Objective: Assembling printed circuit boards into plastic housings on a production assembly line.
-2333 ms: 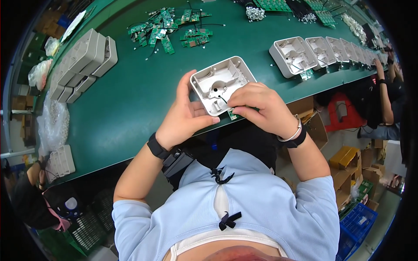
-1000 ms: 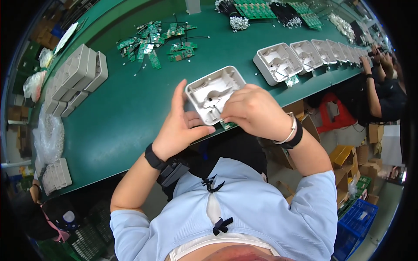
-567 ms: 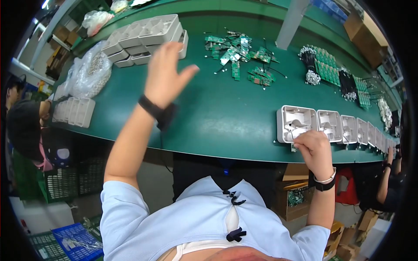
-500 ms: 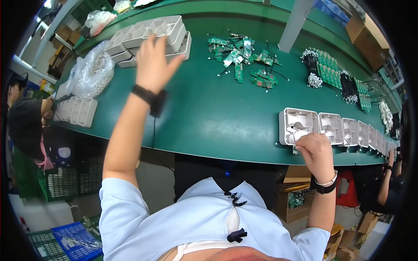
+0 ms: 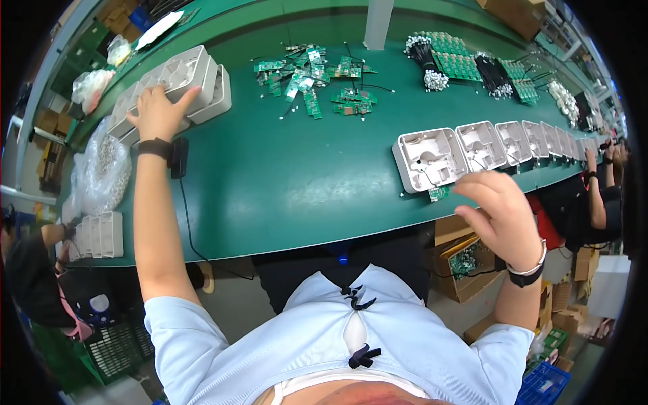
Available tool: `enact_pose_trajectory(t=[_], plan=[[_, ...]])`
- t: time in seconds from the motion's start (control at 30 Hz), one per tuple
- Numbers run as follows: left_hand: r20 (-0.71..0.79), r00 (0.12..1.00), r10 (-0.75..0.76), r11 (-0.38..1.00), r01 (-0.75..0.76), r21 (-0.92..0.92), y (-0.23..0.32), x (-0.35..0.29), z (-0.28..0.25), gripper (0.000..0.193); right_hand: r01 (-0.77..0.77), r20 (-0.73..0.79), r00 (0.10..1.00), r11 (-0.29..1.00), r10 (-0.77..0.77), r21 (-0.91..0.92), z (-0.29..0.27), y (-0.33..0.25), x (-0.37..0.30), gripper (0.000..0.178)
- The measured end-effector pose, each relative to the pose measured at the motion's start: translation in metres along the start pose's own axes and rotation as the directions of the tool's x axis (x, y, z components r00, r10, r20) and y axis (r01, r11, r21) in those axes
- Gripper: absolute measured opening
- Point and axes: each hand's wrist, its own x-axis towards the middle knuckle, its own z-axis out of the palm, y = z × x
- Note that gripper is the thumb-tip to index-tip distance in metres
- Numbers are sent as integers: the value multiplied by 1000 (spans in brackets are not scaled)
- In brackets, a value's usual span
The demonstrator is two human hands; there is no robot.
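Note:
My left hand (image 5: 160, 116) is at the stack of white plastic housings (image 5: 196, 71) at the far left. Its fingers are spread and rest against the near side of the upper housing, the thumb stretched out to the right. To the right, my right hand (image 5: 498, 212) hovers by the table's front edge with fingers apart and nothing in them. Just beyond its fingertips stands the first white housing (image 5: 432, 156) of a row, open side up. A small green circuit board (image 5: 438, 194) hangs at that housing's near edge, a dark wire leading inside.
Loose circuit boards with wires (image 5: 307, 77) lie in a heap at the back. Wired boards in bundles (image 5: 459, 66) lie back right, past a post (image 5: 378, 25). A bag of small parts (image 5: 101, 165) sits at left. Co-workers' arms (image 5: 594, 196) reach in at both ends. A black cable (image 5: 185, 209) crosses the edge.
The view has turned to the right. My right hand has let go of the small circuit board and drawn back, its fingers opening. My left hand has come down against the stacked housings.

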Motion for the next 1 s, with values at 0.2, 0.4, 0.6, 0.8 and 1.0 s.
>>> enact_pose_trajectory(t=[0.2,0.4,0.6,0.8,1.0], plan=[[-238,970,46,982,-88,-167,-16,-24,2,85,51,-31,998,983,-57,-177,-32,-9,42,29],[-386,885,259,838,-404,-366,8,-134,-64,72,67,191,981,960,-15,-271,21,51,174,31],[-175,870,461,691,-475,-545,45,-247,-96,76,-39,353,930,981,106,-192,107,131,255,31],[-39,881,471,657,-380,-651,55,-288,-84,69,-158,466,868,985,174,-74,100,120,266,20],[-33,886,462,680,-378,-628,64,-294,-76,62,-600,567,798,336,203,726,28,105,225,11]])
